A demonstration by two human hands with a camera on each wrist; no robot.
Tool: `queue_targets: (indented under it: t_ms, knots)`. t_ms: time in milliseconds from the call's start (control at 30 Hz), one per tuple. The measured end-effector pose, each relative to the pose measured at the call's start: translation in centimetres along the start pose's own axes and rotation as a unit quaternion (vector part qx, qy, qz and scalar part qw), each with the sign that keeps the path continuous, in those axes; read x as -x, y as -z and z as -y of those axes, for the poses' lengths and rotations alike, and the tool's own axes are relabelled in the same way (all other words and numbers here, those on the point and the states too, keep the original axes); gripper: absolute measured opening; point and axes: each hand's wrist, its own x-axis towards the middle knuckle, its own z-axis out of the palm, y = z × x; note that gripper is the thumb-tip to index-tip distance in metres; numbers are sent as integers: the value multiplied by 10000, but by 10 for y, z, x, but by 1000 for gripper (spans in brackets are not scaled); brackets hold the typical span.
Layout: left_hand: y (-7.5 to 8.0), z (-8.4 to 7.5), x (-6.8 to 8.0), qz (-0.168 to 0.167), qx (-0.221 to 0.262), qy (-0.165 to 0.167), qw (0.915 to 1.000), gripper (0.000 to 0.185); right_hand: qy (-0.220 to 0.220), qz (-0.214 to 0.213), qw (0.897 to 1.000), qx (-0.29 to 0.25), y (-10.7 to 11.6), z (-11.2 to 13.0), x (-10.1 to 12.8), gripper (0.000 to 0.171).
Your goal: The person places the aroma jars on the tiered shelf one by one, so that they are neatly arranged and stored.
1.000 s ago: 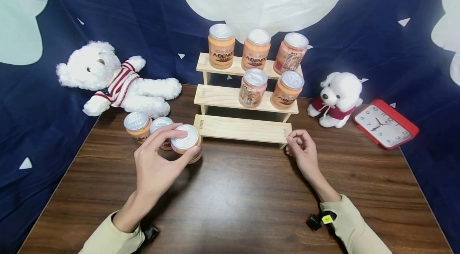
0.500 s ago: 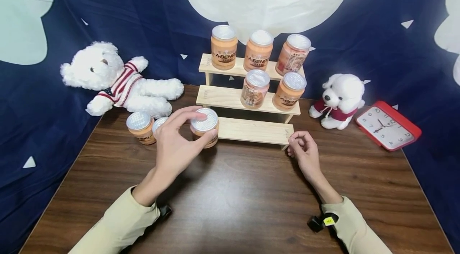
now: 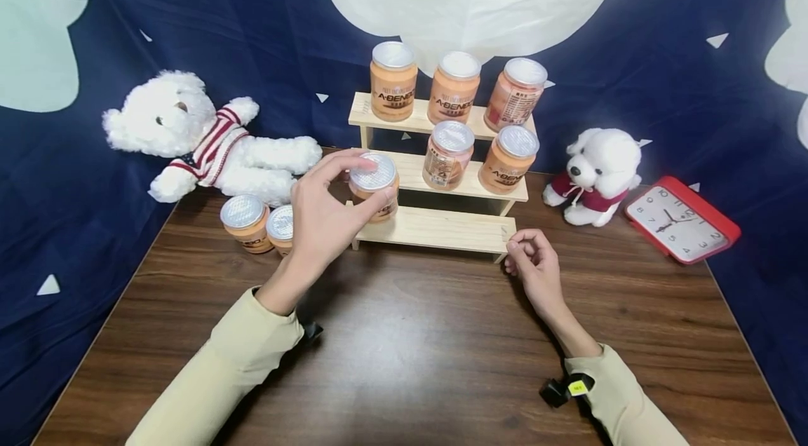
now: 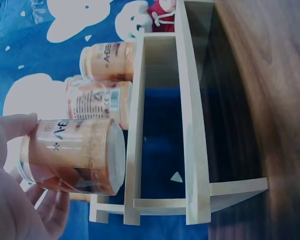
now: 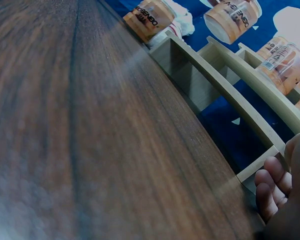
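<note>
Your left hand (image 3: 322, 218) is pinching the jar (image 3: 374, 186) by its foil lid rim, above the rack's (image 3: 435, 228) left end; it's probably light, rigid and smooth-sided, while your right hand (image 3: 533, 271), loosely curled, is holding nothing.

Left hand (image 3: 318, 221) gripping orange jar (image 3: 375, 188) above stepped wooden rack (image 3: 435, 228)

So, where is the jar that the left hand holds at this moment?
In the head view the jar is in the left hand, raised at the left end of the wooden shelf, left of two jars on the middle step.
</note>
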Motion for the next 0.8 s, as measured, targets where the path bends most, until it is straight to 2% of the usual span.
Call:
queue_targets:
  t_ms: [100,233,533,600,800]
  knots:
    - [-2,0,-7,-24,1,63,10000,41,7,-22,10000,-7,0,0,0,17]
    - [-5,0,-13,-128,120,305,9994,40,26,-26,10000,49,1,0,0,9]
    - [-19,5,-23,-332,954,405,9941,36,-4,16,10000,-8,1,-1,0,22]
    - [-21,7,-24,-355,958,412,9939,35,-11,18,10000,-2,2,-2,-1,22]
    - [-25,13,-28,-326,547,285,9976,34,-32,6,10000,0,2,-1,-1,19]
